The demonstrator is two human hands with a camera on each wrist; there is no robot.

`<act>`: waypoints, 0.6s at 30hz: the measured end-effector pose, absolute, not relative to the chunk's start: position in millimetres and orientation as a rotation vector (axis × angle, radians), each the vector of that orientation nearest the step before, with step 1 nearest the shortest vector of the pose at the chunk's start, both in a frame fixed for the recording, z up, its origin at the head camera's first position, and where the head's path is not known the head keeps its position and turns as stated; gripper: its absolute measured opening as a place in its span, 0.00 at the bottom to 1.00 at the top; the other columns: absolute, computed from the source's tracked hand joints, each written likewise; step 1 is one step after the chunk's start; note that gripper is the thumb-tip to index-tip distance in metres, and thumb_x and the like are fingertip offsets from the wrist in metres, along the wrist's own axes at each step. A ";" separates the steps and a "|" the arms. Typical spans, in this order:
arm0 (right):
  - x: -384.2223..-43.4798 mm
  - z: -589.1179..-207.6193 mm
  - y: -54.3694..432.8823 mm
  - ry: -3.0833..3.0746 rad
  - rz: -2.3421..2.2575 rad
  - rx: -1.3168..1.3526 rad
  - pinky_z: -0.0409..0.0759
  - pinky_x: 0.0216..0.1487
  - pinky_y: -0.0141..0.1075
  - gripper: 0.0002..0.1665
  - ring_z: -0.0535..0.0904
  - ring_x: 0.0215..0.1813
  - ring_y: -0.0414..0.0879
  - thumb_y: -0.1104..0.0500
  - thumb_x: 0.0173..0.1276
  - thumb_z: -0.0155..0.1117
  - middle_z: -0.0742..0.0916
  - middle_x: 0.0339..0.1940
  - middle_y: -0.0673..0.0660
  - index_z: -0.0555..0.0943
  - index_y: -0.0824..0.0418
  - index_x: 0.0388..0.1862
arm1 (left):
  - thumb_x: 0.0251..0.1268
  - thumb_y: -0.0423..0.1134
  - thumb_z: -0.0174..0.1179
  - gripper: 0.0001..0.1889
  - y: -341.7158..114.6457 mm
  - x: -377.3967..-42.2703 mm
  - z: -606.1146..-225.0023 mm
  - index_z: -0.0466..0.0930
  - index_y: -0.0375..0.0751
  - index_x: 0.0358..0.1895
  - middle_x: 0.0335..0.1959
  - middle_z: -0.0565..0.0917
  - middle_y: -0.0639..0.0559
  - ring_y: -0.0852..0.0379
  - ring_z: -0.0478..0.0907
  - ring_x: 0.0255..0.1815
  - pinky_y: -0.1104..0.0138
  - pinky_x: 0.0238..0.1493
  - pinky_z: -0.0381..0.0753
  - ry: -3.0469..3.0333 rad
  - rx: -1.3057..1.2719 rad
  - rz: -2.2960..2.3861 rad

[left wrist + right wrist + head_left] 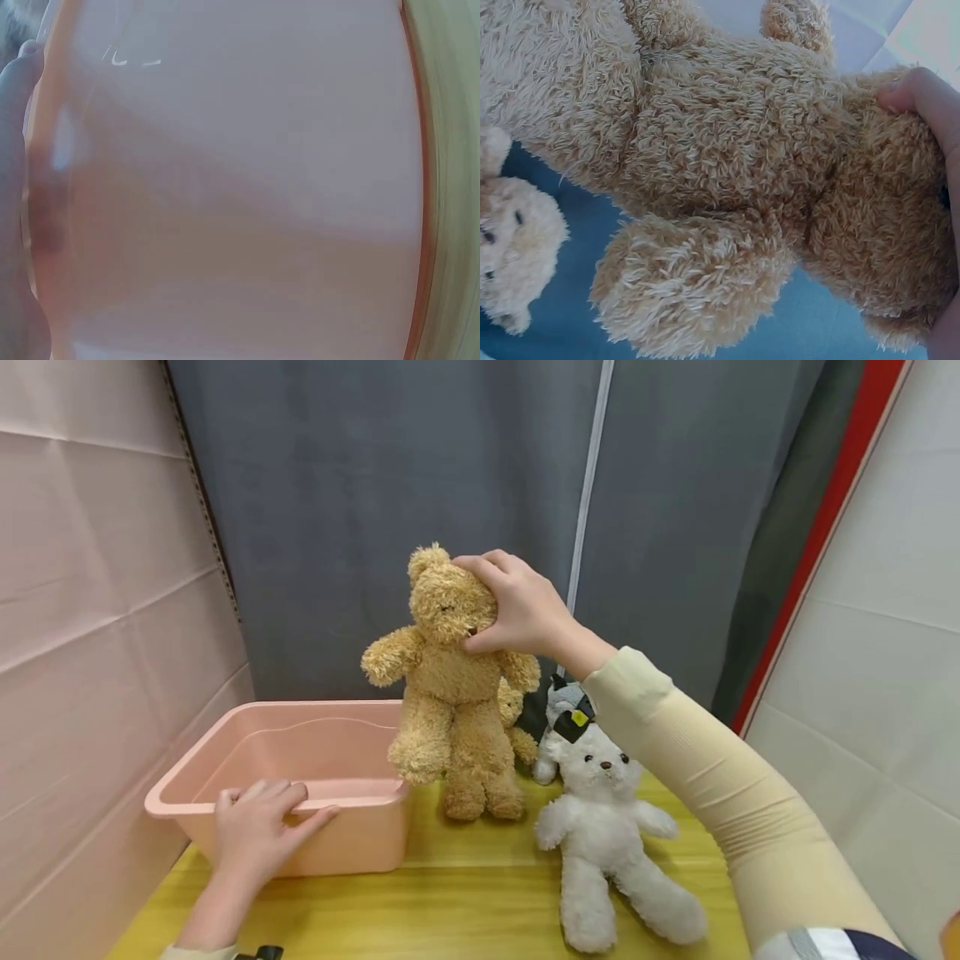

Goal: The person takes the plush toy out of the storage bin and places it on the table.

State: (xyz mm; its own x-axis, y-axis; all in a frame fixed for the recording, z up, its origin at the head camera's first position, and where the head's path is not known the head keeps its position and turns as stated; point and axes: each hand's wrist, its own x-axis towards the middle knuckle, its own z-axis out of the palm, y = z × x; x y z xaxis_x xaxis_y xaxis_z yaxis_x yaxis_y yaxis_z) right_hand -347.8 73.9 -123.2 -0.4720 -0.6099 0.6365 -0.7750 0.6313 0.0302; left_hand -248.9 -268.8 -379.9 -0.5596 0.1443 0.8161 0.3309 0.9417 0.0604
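A curly-furred tan teddy bear [453,677] hangs upright near the basin's right end. My right hand [517,602] grips it by the head, thumb across the face near the muzzle. In the right wrist view the bear's body [735,120] fills most of the picture. My left hand [258,827] holds the near rim of a pink plastic basin [345,835], fingers over the edge and thumb along the outside. The left wrist view shows mostly the basin's outer wall [247,150].
A second tan teddy bear [512,703] sits behind the held one, partly hidden. On the right a white teddy bear [600,835] lies on the yellow wood-grain table [480,902]. A grey-and-white plush toy [546,768] is behind it. Grey curtains [375,485] hang at the back.
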 end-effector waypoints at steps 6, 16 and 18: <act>-332.7 -144.4 89.2 -2.261 0.304 1.082 0.76 0.46 0.47 0.56 0.74 0.53 0.50 0.43 0.41 0.79 0.76 0.57 0.55 0.67 0.50 0.71 | 0.43 0.64 0.67 0.25 -275.0 -247.4 -378.4 0.60 0.58 0.19 0.19 0.59 0.65 0.58 0.65 0.24 0.54 0.33 0.54 -2.178 -0.341 -0.241; -314.2 -185.5 98.7 -2.295 0.292 1.143 0.78 0.44 0.47 0.55 0.75 0.52 0.51 0.42 0.39 0.79 0.77 0.56 0.56 0.69 0.53 0.69 | 0.46 0.67 0.63 0.25 -281.0 -241.5 -375.9 0.61 0.57 0.20 0.19 0.60 0.64 0.58 0.63 0.22 0.55 0.32 0.54 -2.173 -0.332 -0.209; -312.3 -193.1 99.7 -2.293 0.285 1.146 0.78 0.43 0.47 0.55 0.75 0.51 0.50 0.42 0.39 0.79 0.78 0.55 0.56 0.69 0.53 0.69 | 0.47 0.68 0.63 0.25 -281.1 -240.9 -375.7 0.61 0.57 0.20 0.19 0.60 0.64 0.58 0.63 0.22 0.55 0.32 0.54 -2.172 -0.332 -0.206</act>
State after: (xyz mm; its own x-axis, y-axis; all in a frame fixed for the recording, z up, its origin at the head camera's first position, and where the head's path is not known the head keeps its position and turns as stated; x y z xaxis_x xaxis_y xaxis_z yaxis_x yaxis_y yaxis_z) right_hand -312.3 99.7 -193.1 -0.4819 -0.6701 0.5645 -0.7879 0.6133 0.0554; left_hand -240.9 -281.1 -375.7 -0.5577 0.1608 0.8143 0.3107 0.9502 0.0252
